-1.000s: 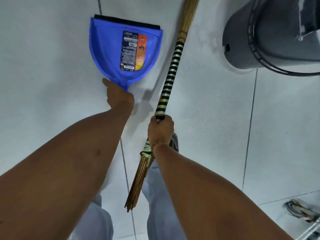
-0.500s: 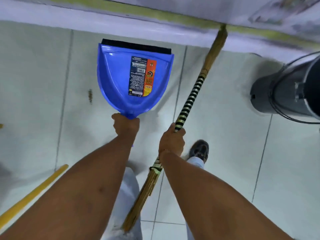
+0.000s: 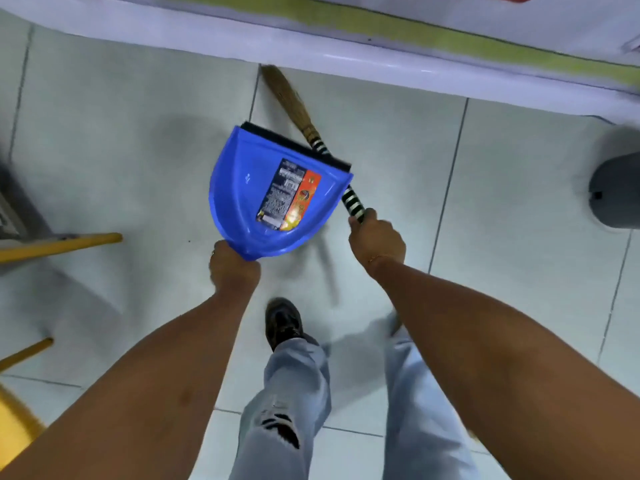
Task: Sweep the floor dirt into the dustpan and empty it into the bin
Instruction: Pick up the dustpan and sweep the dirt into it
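Pale tiled floor point(image 3: 502, 209) fills the frame, dark grout lines crossing it, and a white ledge with a yellow-green stripe point(image 3: 381, 46) runs along the top edge. Down the lower centre, 2 legs in light, torn jeans point(image 3: 294, 403), 1 dark shoe point(image 3: 282, 322) planted just below the middle.

Centre frame, there's the blue dustpan point(image 3: 249, 188), mouth pointing up and right, its black rubber lip at the far edge and a printed label with an orange strip on the pan. Whether the lip touches the floor, can't tell. The left hand point(image 3: 233, 268) has it by the handle at the pan's lower tip, grip fully closed, fingers wrapped right round.

Over to the right of centre, the right hand point(image 3: 375, 239) is clamped tight on the broom point(image 3: 353, 200), a thin bracelet showing at the wrist. The black-and-white striped handle runs up and left from that fist, passes behind the dustpan's upper right corner, and ends in straw bristles near the ledge at top centre.

Far right edge, the grey bin point(image 3: 616, 192), only partly in frame, well apart from the dustpan. Left edge, 2 yellow poles point(image 3: 65, 242) poke in, the lower one blurred.
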